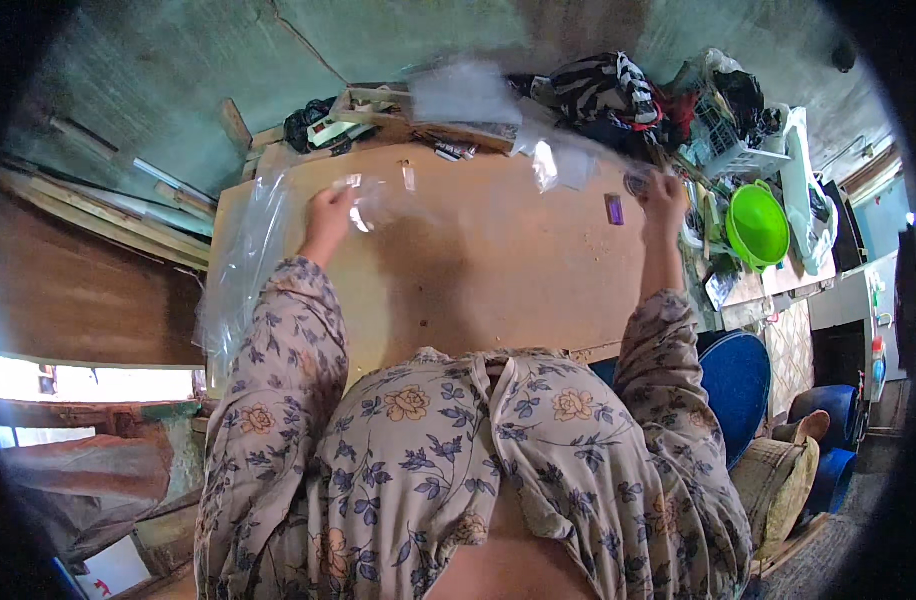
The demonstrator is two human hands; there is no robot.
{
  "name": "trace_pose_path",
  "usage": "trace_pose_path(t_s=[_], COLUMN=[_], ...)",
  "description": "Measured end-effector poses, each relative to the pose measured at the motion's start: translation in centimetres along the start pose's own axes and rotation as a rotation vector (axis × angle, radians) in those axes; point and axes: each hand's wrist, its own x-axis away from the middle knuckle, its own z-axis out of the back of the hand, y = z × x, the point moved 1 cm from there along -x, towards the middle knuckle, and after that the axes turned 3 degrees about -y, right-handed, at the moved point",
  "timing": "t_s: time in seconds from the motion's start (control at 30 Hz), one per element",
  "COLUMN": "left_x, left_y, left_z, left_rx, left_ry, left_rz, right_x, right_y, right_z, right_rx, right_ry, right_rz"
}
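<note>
A clear plastic sheet or bag point(545, 168) hangs in the air over the tan wooden tabletop point(518, 290), its far part blurred and glinting. My left hand point(329, 218) is closed on the plastic near its left end, where a bright reflection shows. On the other side, my right hand point(665, 203) pinches its right end, raised over the table's right edge. More clear plastic point(240, 265) lies along the left edge of the table, beside my left forearm. A small purple rectangular item point(615, 209) rests on the tabletop, left of my right hand.
Wooden pieces and clutter point(378, 115) line the table's far edge, with dark striped cloth point(603, 95) behind. At right stand a bright green basin point(757, 226), a basket point(743, 150) and a blue barrel point(735, 385). Long planks point(108, 220) lie at left.
</note>
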Motion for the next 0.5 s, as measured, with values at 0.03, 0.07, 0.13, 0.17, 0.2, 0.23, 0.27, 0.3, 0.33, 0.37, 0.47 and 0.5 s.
trace_pose_path(t_s=[0.03,0.07,0.13,0.17,0.2,0.23,0.27,0.3,0.33,0.37,0.47,0.5], left_x=[-0.9,-1.6,-2.7,-3.3,-3.4,-3.5,-3.7,-3.8,-4.0,-4.0,-1.8,-0.7], left_y=[-2.3,-7.2,-14.3,-15.8,-16.8,-17.0,-17.3,-16.3,-14.7,-9.2,-4.0,3.0], left_z=[0.2,0.3,-0.5,-1.1,-1.8,-2.5,-3.1,-3.8,-4.3,-4.4,-9.9,-8.3], left_rx=[-0.078,-0.099,-0.117,0.069,0.251,0.253,0.453,0.555,0.655,0.353,0.175,0.540], left_ry=[0.062,0.117,0.175,0.125,0.074,0.071,0.036,0.003,-0.033,-0.052,0.329,-0.269], left_rz=[0.037,0.120,0.202,0.334,0.471,0.472,0.532,0.556,0.582,0.363,0.258,-0.045], right_x=[-0.7,-0.6,-0.8,-0.8,-0.8,0.2,1.3,2.7,3.8,4.8,9.5,10.1], right_y=[0.1,-1.4,-2.6,-2.8,-2.9,-4.1,-5.0,-5.5,-5.8,-5.7,-8.3,-8.2], right_z=[1.7,2.1,2.7,3.6,4.1,2.9,0.8,-1.3,-2.7,-3.8,-10.6,-10.8], right_rx=[-0.103,-0.179,-0.257,-0.124,0.010,0.013,0.142,0.276,0.264,0.258,0.208,0.142], right_ry=[0.153,0.271,0.389,0.399,0.400,0.401,0.247,0.104,0.013,-0.061,-0.371,-0.437], right_rz=[-0.028,-0.006,0.019,0.131,0.237,0.237,0.234,0.224,0.229,0.229,0.132,0.066])
